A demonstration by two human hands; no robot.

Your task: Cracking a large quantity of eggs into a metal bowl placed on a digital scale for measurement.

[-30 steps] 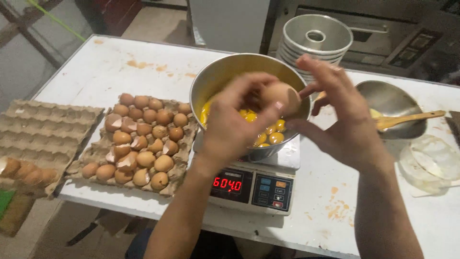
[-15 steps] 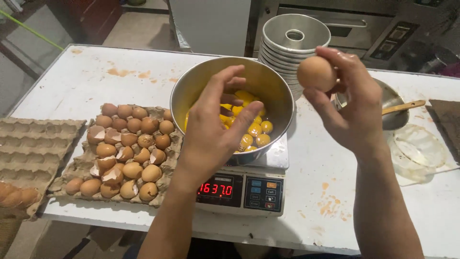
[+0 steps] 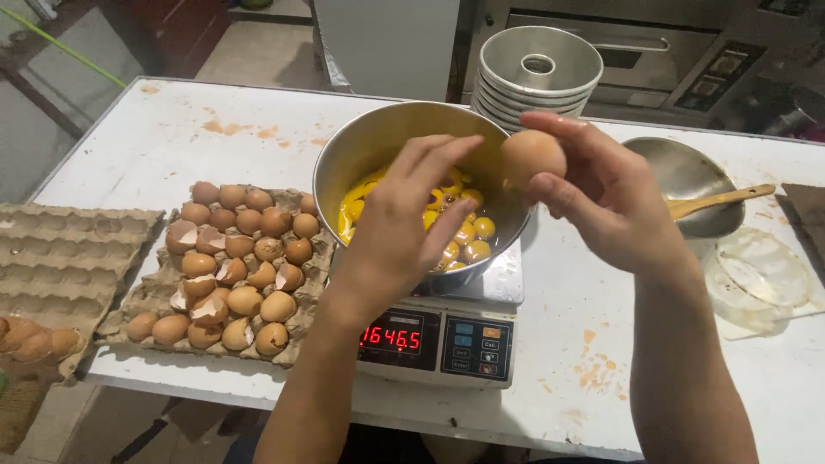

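My right hand [image 3: 606, 193] holds a brown egg [image 3: 533, 157] at the right rim of a steel bowl [image 3: 369, 146]. The bowl contains several egg yolks [image 3: 464, 232] and stands on a digital scale [image 3: 447, 339] with a red display. My left hand [image 3: 400, 232] hovers over the bowl with its fingers spread toward the egg, holding nothing. Left of the scale lies a cardboard egg tray [image 3: 155, 296] filled with whole brown eggs and broken shells.
Empty cardboard trays [image 3: 60, 249] are stacked at the left table edge. A stack of metal ring cake pans [image 3: 537, 73] stands behind the bowl. To the right sit a smaller steel bowl [image 3: 687, 172] with a wooden spoon [image 3: 722, 202] and a clear plastic lid [image 3: 760, 279].
My right hand has brought the egg down and left, from above the bowl's right side to its rim. My left hand stays over the bowl. The scale's reading has changed.
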